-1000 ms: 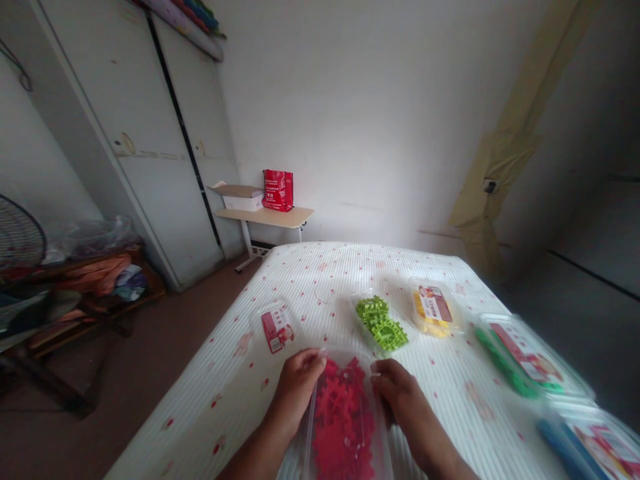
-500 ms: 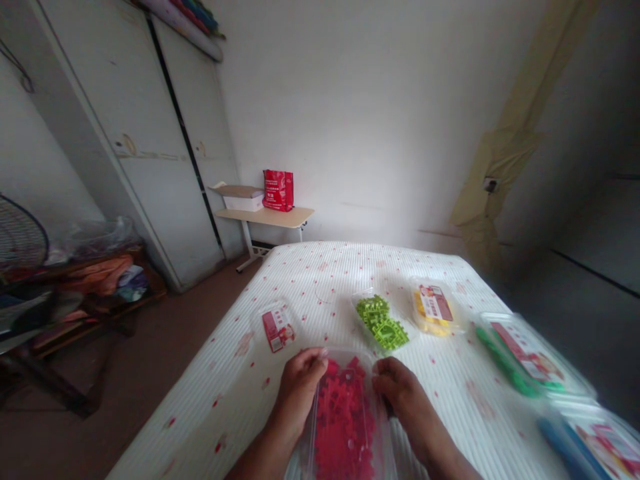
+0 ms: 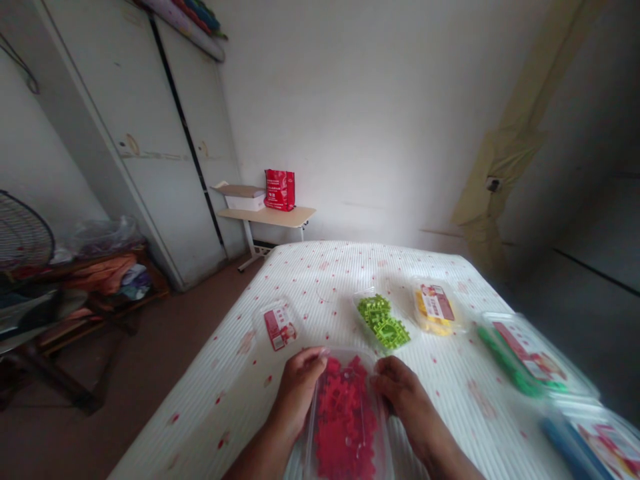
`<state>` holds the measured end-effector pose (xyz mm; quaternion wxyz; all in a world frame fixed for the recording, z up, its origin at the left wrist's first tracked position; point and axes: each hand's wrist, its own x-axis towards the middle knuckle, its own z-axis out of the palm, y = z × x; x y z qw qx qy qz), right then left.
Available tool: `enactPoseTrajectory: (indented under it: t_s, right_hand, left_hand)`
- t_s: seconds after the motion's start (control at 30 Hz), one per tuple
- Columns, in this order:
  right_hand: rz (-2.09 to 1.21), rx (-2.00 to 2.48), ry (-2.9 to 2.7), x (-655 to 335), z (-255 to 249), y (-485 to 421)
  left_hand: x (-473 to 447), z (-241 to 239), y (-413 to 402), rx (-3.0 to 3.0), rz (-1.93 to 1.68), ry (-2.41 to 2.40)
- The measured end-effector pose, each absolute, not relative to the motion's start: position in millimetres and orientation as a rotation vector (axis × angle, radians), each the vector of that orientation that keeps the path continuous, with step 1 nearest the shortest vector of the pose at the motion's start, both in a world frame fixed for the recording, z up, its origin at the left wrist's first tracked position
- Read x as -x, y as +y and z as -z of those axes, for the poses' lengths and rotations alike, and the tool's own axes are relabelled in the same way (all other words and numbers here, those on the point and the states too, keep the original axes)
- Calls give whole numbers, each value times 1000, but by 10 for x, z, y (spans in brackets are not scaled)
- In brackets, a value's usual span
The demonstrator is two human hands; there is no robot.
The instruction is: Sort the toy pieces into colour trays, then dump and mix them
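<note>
A clear plastic box [image 3: 345, 427] full of red interlocking toy pieces lies at the near edge of my view. My left hand [image 3: 303, 380] grips its far left corner, thumb on top of the rim. On the opposite side my right hand [image 3: 400, 387] holds the far right corner with fingers curled round the edge. Just beyond sits an uncovered clear tray of lime-green toy pieces [image 3: 383, 322]. To the left, a clear lid with a red-and-white label [image 3: 280, 328] rests flat on the cloth.
A closed box of yellow pieces [image 3: 435, 307] stands beyond the lime-green tray. At right are a labelled box of green pieces [image 3: 537, 357] and one with blue contents [image 3: 575, 440]. A white spotted cloth [image 3: 330, 267] covers the table. A red bag [image 3: 280, 190] stands on a small side table.
The view has shifted very slightly. Both hands keep their hold on the corners of the red-filled box, which stays in nearly the same place.
</note>
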<state>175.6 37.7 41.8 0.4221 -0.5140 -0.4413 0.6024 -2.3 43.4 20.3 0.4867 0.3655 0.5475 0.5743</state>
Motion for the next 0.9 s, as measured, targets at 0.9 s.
enactPoseTrajectory:
  t_s: [0.9]
  right_hand:
    - [-1479,1328,-1020,-1746,-333,411]
  left_hand:
    - [5,-187,455,-874,-1427,1309]
